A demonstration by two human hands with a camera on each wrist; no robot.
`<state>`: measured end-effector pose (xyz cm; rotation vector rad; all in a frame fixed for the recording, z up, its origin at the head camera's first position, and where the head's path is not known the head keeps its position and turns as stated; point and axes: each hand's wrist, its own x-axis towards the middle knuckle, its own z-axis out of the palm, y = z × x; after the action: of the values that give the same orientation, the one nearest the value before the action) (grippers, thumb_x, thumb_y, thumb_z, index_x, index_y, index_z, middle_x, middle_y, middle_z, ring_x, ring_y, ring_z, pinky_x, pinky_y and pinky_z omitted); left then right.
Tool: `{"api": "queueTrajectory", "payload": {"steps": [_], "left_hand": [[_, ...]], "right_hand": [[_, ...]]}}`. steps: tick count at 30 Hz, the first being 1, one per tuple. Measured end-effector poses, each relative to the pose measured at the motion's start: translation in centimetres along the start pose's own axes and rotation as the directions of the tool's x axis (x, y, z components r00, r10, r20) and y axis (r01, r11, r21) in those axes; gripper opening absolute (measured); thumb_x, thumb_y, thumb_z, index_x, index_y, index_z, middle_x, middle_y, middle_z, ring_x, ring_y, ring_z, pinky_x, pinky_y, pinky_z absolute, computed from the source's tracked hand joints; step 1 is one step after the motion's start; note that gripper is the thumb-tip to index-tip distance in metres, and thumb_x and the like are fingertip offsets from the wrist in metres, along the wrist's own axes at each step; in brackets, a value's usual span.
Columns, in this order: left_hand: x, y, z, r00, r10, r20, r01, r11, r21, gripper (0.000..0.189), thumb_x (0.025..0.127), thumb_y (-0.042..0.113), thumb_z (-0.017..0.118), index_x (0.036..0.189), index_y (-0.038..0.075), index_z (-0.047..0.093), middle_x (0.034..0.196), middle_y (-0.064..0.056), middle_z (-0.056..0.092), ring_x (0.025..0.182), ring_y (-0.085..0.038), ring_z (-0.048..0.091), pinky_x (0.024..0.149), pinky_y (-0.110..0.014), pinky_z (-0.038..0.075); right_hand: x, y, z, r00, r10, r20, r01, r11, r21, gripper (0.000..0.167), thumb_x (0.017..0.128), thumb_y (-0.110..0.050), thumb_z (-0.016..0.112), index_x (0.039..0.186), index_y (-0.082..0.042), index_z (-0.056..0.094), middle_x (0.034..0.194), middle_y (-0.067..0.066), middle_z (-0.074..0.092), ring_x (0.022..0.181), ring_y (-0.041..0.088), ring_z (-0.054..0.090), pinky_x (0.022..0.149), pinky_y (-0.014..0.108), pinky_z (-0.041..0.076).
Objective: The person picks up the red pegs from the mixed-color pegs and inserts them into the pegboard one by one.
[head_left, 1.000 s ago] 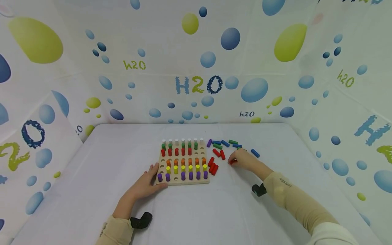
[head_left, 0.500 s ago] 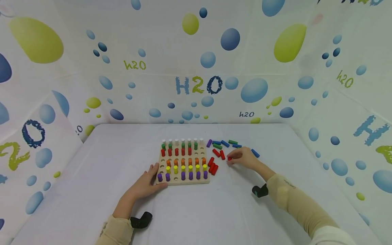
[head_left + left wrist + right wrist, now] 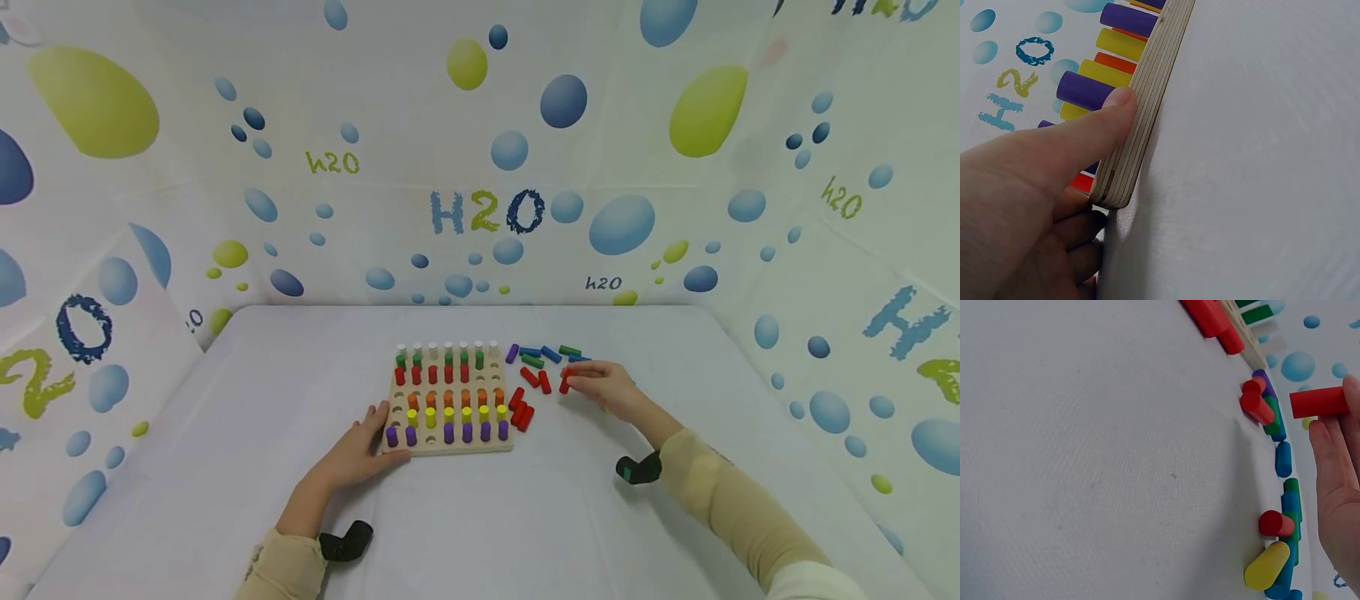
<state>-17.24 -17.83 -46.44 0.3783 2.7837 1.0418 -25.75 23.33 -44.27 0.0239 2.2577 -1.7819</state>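
A wooden pegboard [image 3: 450, 452] stands on the white table with rows of white, green, red, orange, yellow and purple pegs upright in it. Some of its holes hold no peg. My left hand [image 3: 352, 454] grips its near left corner; in the left wrist view the thumb presses the layered front edge [image 3: 1147, 94] and the other fingers bend along the side. To the right of the board, my right hand [image 3: 613, 389] pinches a red peg [image 3: 566, 382] by one end. In the right wrist view that red peg [image 3: 1317, 403] is raised off the cloth.
Loose red pegs [image 3: 527, 418] lie close to the board's right side. Behind them are blue pegs [image 3: 551, 354], green pegs [image 3: 533, 362] and a purple peg [image 3: 512, 353]. The right wrist view also shows a yellow peg [image 3: 1267, 565]. Patterned sheets [image 3: 390, 108] rise around the table.
The red peg, mostly covered by my right fingers a second ago, now sticks out of their tips more upright. The right hand has shifted slightly up and right; the left has stayed still.
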Motion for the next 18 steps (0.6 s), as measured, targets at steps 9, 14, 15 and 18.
{"api": "queueTrajectory", "payload": {"steps": [9, 14, 15, 18], "left_hand": [[0.0, -0.1, 0.1, 1.000, 0.004, -0.004, -0.004, 1.000, -0.002, 0.098, 0.078, 0.047, 0.067, 0.143, -0.006, 0.016, 0.147, -0.025, 0.017, 0.136, -0.039, 0.011, 0.110, -0.050, 0.007], [0.0, 0.0, 0.1, 1.000, 0.004, -0.002, -0.004, 1.000, -0.008, 0.098, 0.078, 0.047, 0.067, 0.143, -0.006, 0.016, 0.147, -0.025, 0.016, 0.136, -0.038, 0.010, 0.110, -0.050, 0.006], [0.0, 0.0, 0.1, 1.000, 0.004, -0.001, -0.004, 1.000, -0.009, 0.098, 0.078, 0.047, 0.067, 0.143, -0.006, 0.016, 0.147, -0.025, 0.016, 0.136, -0.038, 0.010, 0.110, -0.050, 0.006], [0.0, 0.0, 0.1, 1.000, 0.004, 0.000, -0.004, 1.000, -0.007, 0.098, 0.078, 0.047, 0.067, 0.143, -0.006, 0.016, 0.147, -0.024, 0.016, 0.136, -0.038, 0.010, 0.110, -0.050, 0.006]], "right_hand": [[0.5, -0.5, 0.1, 1.000, 0.020, -0.016, -0.020, 0.999, 0.029, 0.053, 0.081, -0.029, 0.070, 0.126, -0.006, 0.054, 0.118, 0.009, 0.059, 0.106, 0.027, 0.054, 0.090, 0.035, 0.046], [0.6, -1.1, 0.6, 0.999, 0.039, -0.025, -0.039, 0.999, -0.006, 0.055, 0.078, -0.034, 0.072, 0.124, -0.010, 0.056, 0.118, 0.009, 0.059, 0.105, 0.026, 0.053, 0.080, 0.031, 0.045], [0.6, -1.3, 0.7, 0.999, 0.035, -0.022, -0.035, 0.999, -0.015, 0.055, 0.078, -0.035, 0.072, 0.125, -0.010, 0.056, 0.119, 0.010, 0.059, 0.106, 0.026, 0.052, 0.080, 0.032, 0.044], [0.8, -1.5, 1.1, 0.999, 0.031, -0.021, -0.031, 1.000, -0.005, 0.055, 0.078, -0.035, 0.072, 0.125, -0.010, 0.055, 0.121, 0.010, 0.058, 0.109, 0.026, 0.051, 0.087, 0.035, 0.044]]}}
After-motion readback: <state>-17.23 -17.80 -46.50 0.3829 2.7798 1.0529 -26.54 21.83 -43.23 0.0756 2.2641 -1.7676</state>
